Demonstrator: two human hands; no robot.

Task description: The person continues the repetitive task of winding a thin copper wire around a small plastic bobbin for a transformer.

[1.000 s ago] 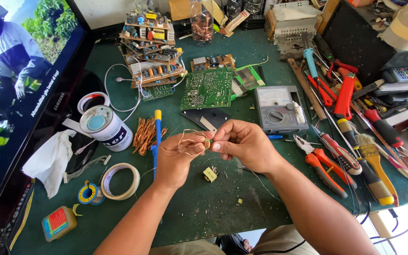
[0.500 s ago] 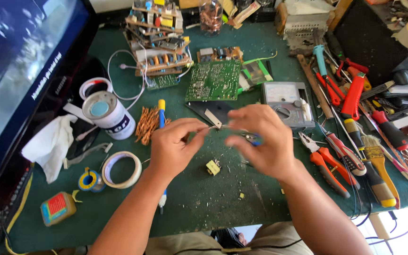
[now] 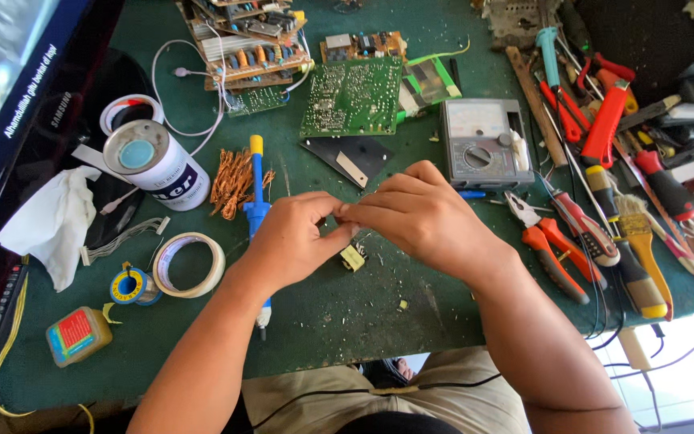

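Both hands now closer together than half second ago, fingertips meeting. Left hand (image 3: 295, 241) and right hand (image 3: 427, 221) pinch something thin, hidden between fingers (image 3: 355, 210) pressed together, above green desk (image 3: 323, 313). Small yellow part (image 3: 353, 258) lies just below. Pliers (image 3: 552, 245) right.

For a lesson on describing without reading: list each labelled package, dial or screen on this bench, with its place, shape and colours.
Flat screen: far left edge, black frame, blue-white picture.
Tin can: left of the copper wire, a cylinder lying tilted, white with a dark label and a blue-centred lid.
Small bottle: near left corner, amber, red-and-blue label.
Analogue meter: beyond the right hand, grey box, pale dial, round knob.
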